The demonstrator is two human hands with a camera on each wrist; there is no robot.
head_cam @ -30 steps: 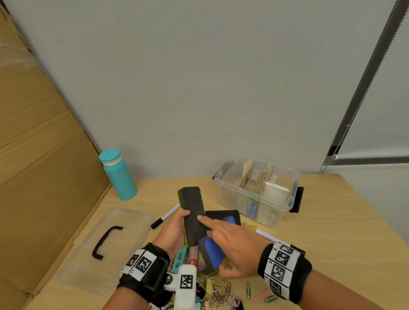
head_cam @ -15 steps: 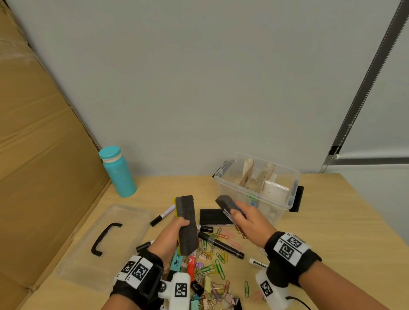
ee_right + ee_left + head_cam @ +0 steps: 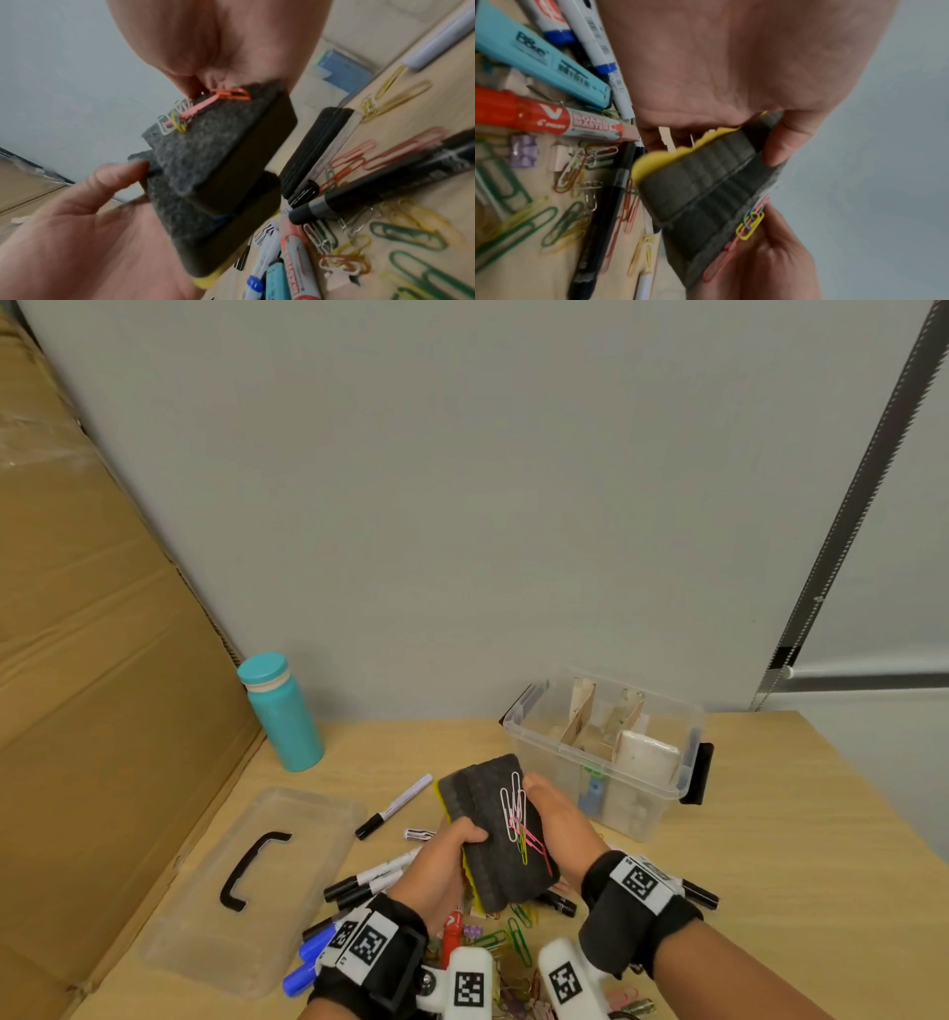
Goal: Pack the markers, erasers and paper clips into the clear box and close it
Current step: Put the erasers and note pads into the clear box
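Observation:
Two dark felt erasers (image 3: 493,834), the lower one yellow-backed, lie stacked between my hands above the table. My left hand (image 3: 441,865) grips the stack's left edge, thumb on top (image 3: 777,146). My right hand (image 3: 557,829) holds its right side, and its thumb lies by several paper clips (image 3: 516,814) that cling to the top felt (image 3: 205,105). The open clear box (image 3: 647,809) stands just right of and behind the stack. Markers (image 3: 369,880) and loose paper clips (image 3: 552,223) lie under my hands. Another black eraser (image 3: 313,146) rests on the table.
The box lid (image 3: 318,824) with its black handle lies flat at the left. A teal bottle (image 3: 282,711) stands behind it, next to a cardboard sheet (image 3: 102,660). Cardboard dividers and a white block sit inside the box. The table's right side is bare wood (image 3: 796,839).
Half a second ago each hand held its own eraser, apart. My right hand has brought its eraser, with clips clinging, onto the one in my left hand.

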